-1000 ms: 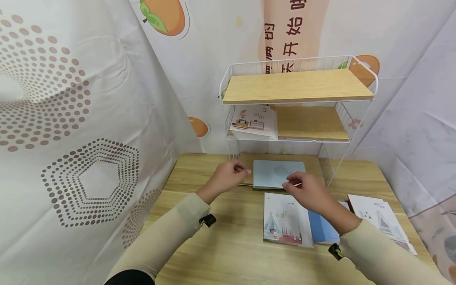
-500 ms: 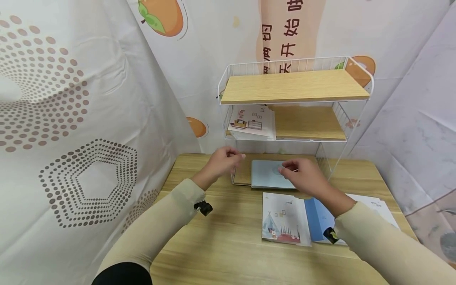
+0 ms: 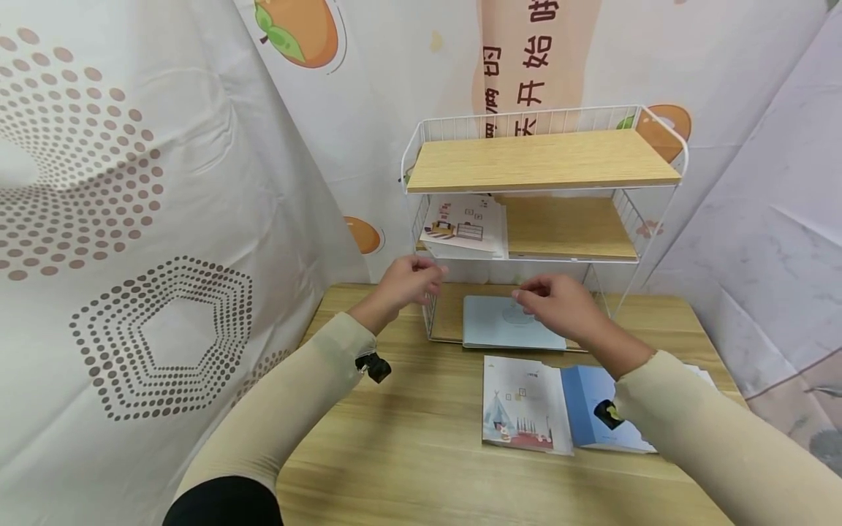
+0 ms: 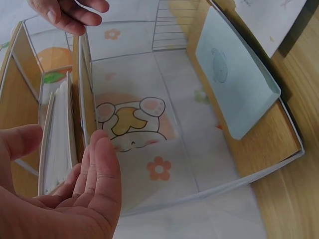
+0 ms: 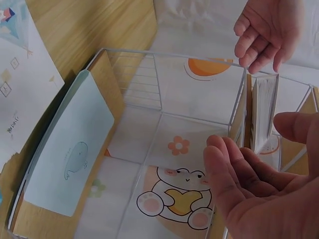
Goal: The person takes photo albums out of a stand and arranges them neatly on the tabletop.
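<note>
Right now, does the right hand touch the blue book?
Apart. The right wrist view shows the right hand open, well clear of the blue book lying on the rack's bottom shelf.

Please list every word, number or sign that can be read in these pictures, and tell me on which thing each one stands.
"开始": large brown characters, upper two in the right column on the backdrop banner behind the white wire shelf.
Other banner characters: cut off by the frame edge or hidden by the shelf, not readable.
Small print on the tent-picture booklet on the desk: too small to read.
Papers on the middle shelf: drawings only, print too small.
Pale blue whale booklet: no text visible.
</note>
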Available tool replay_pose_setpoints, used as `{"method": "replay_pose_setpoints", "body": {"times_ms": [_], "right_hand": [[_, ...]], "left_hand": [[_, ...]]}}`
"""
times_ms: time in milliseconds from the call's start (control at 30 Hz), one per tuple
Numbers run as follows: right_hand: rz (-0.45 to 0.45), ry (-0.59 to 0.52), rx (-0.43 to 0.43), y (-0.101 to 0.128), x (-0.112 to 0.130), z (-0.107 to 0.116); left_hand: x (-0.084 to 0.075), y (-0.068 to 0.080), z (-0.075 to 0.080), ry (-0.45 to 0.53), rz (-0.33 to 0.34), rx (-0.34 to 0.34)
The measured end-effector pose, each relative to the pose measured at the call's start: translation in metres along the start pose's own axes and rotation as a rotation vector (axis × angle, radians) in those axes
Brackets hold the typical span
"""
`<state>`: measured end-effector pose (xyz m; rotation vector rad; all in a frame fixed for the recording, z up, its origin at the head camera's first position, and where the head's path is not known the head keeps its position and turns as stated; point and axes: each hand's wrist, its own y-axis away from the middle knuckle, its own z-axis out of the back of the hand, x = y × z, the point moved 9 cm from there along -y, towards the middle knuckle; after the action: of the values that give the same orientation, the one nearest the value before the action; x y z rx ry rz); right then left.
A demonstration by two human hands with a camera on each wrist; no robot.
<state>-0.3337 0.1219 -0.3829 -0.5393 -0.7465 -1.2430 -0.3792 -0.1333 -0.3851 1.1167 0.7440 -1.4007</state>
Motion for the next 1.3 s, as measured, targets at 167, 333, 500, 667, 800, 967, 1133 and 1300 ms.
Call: {"method": "replay_pose_setpoints", "body": {"times_ms": [167, 333, 500, 667, 800, 967, 1133, 1300], "right_hand": [[-0.018, -0.002, 0.008, -0.006, 0.001, 0.003], [-0.036, -0.003, 0.013, -0.013, 0.001, 0.005], [-0.072, -0.070, 0.028, -0.023, 0.002, 0.005], [-0.120, -0.197, 0.047, -0.034, 0.005, 0.005], [-0.193, -0.250, 0.077, -0.040, 0.002, 0.004], [-0.235, -0.338, 0.088, -0.049, -0.001, 0.004], [-0.258, -0.451, 0.087, -0.055, 0.000, 0.002], [-0.288, -0.493, 0.071, -0.061, 0.001, 0.001]], "left_hand": [[-0.002, -0.006, 0.004, 0.015, 0.016, -0.002], [-0.006, -0.009, 0.009, -0.001, 0.038, -0.010], [-0.012, -0.011, 0.013, 0.000, 0.057, -0.020], [-0.014, -0.015, 0.015, 0.019, 0.089, -0.036], [-0.012, -0.018, 0.015, 0.044, 0.120, -0.033], [-0.012, -0.023, 0.015, 0.103, 0.139, -0.025], [-0.011, -0.028, 0.015, 0.153, 0.164, -0.028], [-0.011, -0.030, 0.015, 0.166, 0.181, -0.037]]}}
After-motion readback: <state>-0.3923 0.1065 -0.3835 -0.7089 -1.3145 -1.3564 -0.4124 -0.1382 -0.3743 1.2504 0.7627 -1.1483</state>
